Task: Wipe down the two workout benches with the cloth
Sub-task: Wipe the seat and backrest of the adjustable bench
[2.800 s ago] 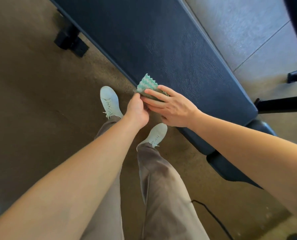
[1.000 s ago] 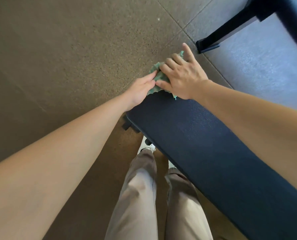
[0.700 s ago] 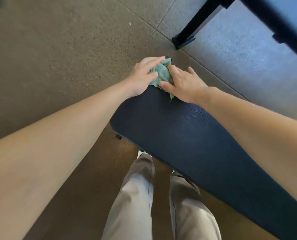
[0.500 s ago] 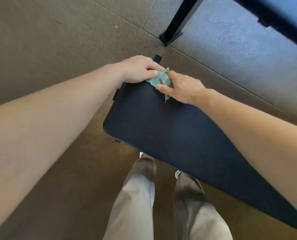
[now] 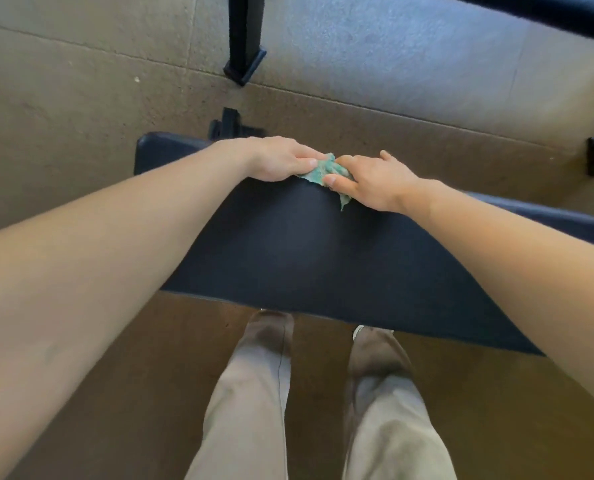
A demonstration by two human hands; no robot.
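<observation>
A person is leaning over a dark blue padded workout bench (image 5: 306, 251), both bare arms stretching across the pad toward its far long edge, where a crumpled green cloth (image 5: 323, 172) is lying pressed against the upholstery. The left hand (image 5: 281, 159) is resting knuckles-up on the pad near the bench's far left end, its fingers curling down and its thumb pinching the cloth's left side. The right hand (image 5: 371, 181) is sitting just beside it, fingers bent and loosely spread, covering the cloth's right side with the thumb pressing on the fabric; a small corner of cloth is trailing out below that hand toward the near edge.

Judging from the scene, the wiping appears to be under way on this bench, with the cloth working the far edge close to the end; nothing on the pad itself shows which parts have been cleaned. Part of a second dark bench (image 5: 548, 8) is showing at the top right corner of the view, well apart from the hands and seemingly not yet being wiped. The person's tan trousers (image 5: 254, 393) are standing at the bench's near edge.
</observation>
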